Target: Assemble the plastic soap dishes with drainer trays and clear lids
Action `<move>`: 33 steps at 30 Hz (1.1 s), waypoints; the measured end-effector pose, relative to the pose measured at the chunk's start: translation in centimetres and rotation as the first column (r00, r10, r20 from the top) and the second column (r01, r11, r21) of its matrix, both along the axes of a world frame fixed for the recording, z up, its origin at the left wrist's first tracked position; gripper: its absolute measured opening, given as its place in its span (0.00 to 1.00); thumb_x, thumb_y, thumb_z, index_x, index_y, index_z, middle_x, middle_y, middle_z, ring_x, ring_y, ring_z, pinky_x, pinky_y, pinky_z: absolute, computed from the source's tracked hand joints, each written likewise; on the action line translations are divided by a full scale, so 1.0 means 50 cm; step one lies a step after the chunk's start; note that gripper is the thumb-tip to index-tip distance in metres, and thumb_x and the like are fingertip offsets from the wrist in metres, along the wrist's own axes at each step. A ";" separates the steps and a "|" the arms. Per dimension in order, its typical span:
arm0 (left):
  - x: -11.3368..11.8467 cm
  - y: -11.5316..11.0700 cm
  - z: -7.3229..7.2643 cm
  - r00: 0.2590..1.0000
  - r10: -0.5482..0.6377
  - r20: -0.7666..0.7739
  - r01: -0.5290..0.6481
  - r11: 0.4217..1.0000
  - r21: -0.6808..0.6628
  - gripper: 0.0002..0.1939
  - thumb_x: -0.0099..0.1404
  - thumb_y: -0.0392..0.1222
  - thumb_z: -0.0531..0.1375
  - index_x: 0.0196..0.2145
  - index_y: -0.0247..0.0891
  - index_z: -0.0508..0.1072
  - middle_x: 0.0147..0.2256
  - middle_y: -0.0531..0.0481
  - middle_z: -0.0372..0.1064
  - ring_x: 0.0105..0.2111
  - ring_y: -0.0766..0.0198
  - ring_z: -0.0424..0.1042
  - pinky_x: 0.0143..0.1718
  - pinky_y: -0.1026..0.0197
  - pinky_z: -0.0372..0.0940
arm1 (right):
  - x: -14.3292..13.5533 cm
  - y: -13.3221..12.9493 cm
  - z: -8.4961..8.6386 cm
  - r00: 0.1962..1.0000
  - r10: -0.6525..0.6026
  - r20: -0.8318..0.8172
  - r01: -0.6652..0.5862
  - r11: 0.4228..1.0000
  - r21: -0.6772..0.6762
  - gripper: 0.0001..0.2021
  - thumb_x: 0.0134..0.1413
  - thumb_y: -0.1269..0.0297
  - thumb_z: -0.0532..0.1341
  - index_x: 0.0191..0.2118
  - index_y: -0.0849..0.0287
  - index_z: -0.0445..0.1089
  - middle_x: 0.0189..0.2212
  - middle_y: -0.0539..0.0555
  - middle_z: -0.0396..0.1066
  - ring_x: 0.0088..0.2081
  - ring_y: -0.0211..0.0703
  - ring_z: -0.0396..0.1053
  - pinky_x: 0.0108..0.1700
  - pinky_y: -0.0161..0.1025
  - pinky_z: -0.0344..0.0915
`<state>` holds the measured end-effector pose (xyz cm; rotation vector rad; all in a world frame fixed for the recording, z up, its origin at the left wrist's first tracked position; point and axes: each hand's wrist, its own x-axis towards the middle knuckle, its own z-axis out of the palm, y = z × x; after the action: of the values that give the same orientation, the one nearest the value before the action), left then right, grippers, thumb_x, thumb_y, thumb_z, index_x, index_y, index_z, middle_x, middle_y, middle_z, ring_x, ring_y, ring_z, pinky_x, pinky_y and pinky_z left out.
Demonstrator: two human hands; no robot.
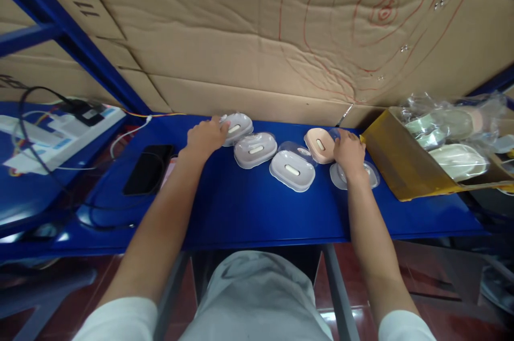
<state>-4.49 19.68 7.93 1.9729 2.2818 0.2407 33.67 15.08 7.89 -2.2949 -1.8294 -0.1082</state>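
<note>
- Blue, the tabletop (249, 218) in the head view carries a loose row of oval dishes, each of the clearly seen ones with a pale bar at its middle.
- The left hand (205, 137) reaches to the row's left end and touches the edge of the far grey dish (241, 128); its fingers are bent, the thumb over the rim, but I cannot tell whether they grip.
- Overlapping that dish is the middle grey dish (263, 154); the near grey dish (303, 176) lies closer to the person, to its right.
- The right hand (349, 149) is at the right edge of the peach dish (315, 139), fingers curved downward; their tips are partly hidden, so I cannot tell whether they grasp anything.
- Partly under the right wrist lies a clear-rimmed dish (339, 177).
- Right of it, a cardboard box (387, 161) holds plastic-wrapped pieces (458, 161).
- Near the left forearm lies a black phone (146, 169).
</note>
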 end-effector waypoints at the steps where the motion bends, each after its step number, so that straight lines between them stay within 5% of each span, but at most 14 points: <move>1: 0.002 -0.003 -0.001 1.000 -0.002 -0.011 0.002 1.000 0.009 0.27 0.81 0.53 0.48 0.65 0.33 0.71 0.54 0.26 0.77 0.56 0.33 0.77 0.55 0.39 0.69 | -0.007 -0.002 0.002 0.999 0.034 0.015 -0.034 0.999 0.021 0.26 0.73 0.67 0.46 0.70 0.64 0.66 0.65 0.71 0.71 0.66 0.67 0.66 0.63 0.59 0.62; 6: 0.027 -0.024 0.009 0.993 -0.108 -0.048 0.113 0.987 0.114 0.23 0.80 0.41 0.49 0.66 0.34 0.70 0.59 0.31 0.74 0.60 0.38 0.74 0.58 0.42 0.67 | -0.056 -0.011 -0.010 0.977 0.204 0.064 -0.205 0.979 0.019 0.22 0.76 0.56 0.50 0.63 0.58 0.74 0.61 0.66 0.76 0.61 0.62 0.70 0.61 0.54 0.62; 14: 0.062 -0.020 0.001 0.960 -0.277 -0.036 0.279 0.953 0.119 0.19 0.74 0.36 0.60 0.60 0.40 0.77 0.59 0.41 0.76 0.58 0.48 0.76 0.58 0.51 0.70 | -0.058 -0.001 -0.049 0.981 0.176 0.076 -0.172 0.983 -0.065 0.22 0.75 0.52 0.55 0.63 0.58 0.73 0.56 0.67 0.79 0.56 0.61 0.76 0.57 0.51 0.66; 24: 0.059 -0.005 -0.034 0.954 -0.294 -0.063 0.298 0.953 0.061 0.21 0.73 0.38 0.61 0.61 0.35 0.77 0.57 0.34 0.78 0.60 0.44 0.76 0.62 0.47 0.67 | -0.059 0.000 -0.029 0.986 0.155 0.058 -0.155 0.988 -0.003 0.23 0.78 0.58 0.46 0.65 0.59 0.69 0.49 0.67 0.82 0.51 0.59 0.78 0.53 0.47 0.64; 33: 0.071 -0.022 -0.021 0.949 -0.306 -0.078 0.313 0.944 0.101 0.24 0.76 0.38 0.53 0.66 0.40 0.72 0.55 0.36 0.79 0.56 0.45 0.77 0.57 0.48 0.70 | -0.032 0.006 -0.030 0.994 0.073 0.075 -0.080 0.993 0.083 0.23 0.76 0.64 0.46 0.64 0.62 0.72 0.52 0.71 0.80 0.52 0.63 0.75 0.57 0.56 0.59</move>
<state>-0.95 18.59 6.90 2.3892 1.9888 0.2860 32.09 15.38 6.37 -2.1871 -1.9057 -0.2558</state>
